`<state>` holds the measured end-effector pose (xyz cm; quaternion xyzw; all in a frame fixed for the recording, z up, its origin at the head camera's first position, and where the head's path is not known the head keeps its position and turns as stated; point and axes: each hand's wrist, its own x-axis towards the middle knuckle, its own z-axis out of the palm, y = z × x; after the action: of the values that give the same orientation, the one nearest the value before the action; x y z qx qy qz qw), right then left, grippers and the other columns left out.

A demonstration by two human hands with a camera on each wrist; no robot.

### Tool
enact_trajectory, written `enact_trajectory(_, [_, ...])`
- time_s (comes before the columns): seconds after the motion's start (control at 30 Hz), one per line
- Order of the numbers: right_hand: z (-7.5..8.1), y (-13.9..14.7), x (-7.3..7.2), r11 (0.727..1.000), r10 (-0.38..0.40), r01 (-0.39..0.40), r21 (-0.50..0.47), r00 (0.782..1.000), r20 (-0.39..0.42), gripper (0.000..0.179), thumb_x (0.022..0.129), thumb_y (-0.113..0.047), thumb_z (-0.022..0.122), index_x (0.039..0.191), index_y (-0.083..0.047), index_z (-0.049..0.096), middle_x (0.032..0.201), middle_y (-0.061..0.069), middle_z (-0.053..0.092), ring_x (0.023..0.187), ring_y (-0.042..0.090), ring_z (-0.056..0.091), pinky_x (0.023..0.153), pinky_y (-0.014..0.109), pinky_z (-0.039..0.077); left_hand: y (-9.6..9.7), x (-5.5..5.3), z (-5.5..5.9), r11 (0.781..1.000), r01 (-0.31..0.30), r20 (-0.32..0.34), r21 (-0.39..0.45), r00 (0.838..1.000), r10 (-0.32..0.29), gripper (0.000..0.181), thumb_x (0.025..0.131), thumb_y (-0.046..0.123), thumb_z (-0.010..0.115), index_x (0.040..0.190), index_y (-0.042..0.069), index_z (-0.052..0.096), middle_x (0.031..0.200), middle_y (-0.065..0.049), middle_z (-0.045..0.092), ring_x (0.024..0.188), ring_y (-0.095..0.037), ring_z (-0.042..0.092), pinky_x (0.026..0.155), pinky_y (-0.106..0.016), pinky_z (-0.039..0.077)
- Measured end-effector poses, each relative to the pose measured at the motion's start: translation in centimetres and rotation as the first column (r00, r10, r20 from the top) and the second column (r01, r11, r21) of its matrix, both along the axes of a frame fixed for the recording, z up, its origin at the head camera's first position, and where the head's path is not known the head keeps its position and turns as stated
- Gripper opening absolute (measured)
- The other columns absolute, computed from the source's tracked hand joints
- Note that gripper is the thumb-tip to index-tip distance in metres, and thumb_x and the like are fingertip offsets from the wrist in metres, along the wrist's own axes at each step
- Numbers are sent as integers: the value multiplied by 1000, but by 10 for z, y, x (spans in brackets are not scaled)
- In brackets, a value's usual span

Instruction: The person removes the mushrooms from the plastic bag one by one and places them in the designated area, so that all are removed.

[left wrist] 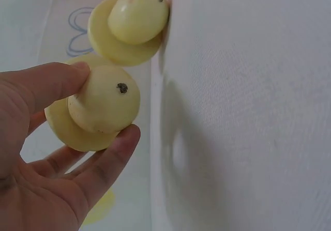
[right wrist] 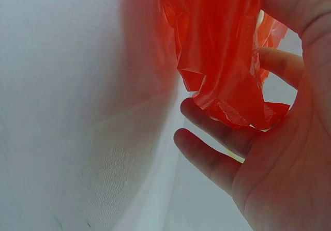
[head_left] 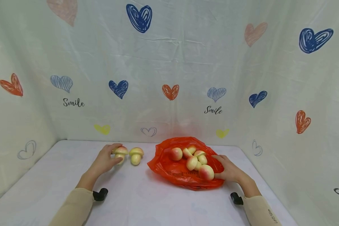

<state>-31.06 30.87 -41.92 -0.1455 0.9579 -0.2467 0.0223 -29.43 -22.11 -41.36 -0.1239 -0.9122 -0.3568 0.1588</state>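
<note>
My left hand pinches a toy mushroom between thumb and fingers, its pale stem with a dark spot facing the left wrist camera. Just right of it in the head view, a second mushroom of the same pink and yellow colouring stands on the table. A red plastic bag lies wide-mouthed to the right, with several mushrooms inside. At the bag's right rim, my right hand holds the plastic between thumb and forefinger. Its other fingers stretch out under the bag's edge.
A white cloth covers the table. Behind and at both sides hangs a pale curtain printed with hearts and "Smile". Black wrist devices sit at both cuffs.
</note>
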Motion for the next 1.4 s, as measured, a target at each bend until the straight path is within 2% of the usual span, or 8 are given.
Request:
enact_trajectory(0.37, [0, 1, -1, 1000, 4, -4, 8, 1000, -7, 83, 72, -39, 79, 142, -16, 41, 142, 16, 33, 124, 36, 40, 91, 57, 46, 0, -5, -4, 1000, -18, 99, -25, 995, 20, 57, 82, 14, 73, 133, 3, 50, 115, -23, 51, 100, -37, 50, 83, -52, 43])
enact_trajectory(0.67, [-3, 2, -1, 1000, -12, 12, 4, 1000, 3, 83, 72, -38, 80, 142, -17, 41, 142, 15, 33, 123, 35, 41, 89, 55, 47, -2, -9, -10, 1000, -7, 89, -31, 996, 10, 56, 82, 12, 73, 132, 2, 51, 117, -25, 52, 106, -40, 50, 88, -57, 40])
enact_trajectory(0.93, [0, 2, -2, 1000, 23, -23, 6, 1000, -19, 81, 73, -34, 78, 142, -15, 41, 141, 17, 33, 122, 37, 41, 91, 58, 45, -2, -11, -8, 999, 1, 89, -42, 996, 3, 56, 82, 10, 71, 132, -1, 50, 119, -28, 51, 110, -44, 48, 93, -59, 38])
enact_trajectory(1.17, [0, 2, -1, 1000, -8, 8, -2, 1000, 13, 85, 71, -40, 80, 142, -17, 41, 142, 15, 32, 123, 35, 40, 87, 53, 50, -1, -13, -7, 999, 8, 112, -51, 994, -3, 59, 84, 11, 70, 136, -3, 46, 127, -32, 49, 118, -49, 43, 97, -61, 34])
enact_trajectory(1.4, [1, 1, 0, 1000, 5, -5, 3, 1000, 8, 85, 72, -40, 79, 143, -16, 40, 142, 17, 33, 122, 37, 40, 88, 55, 48, -3, -14, -8, 999, 3, 123, -51, 992, 3, 60, 84, 11, 70, 137, -4, 46, 127, -32, 49, 118, -49, 43, 97, -61, 35])
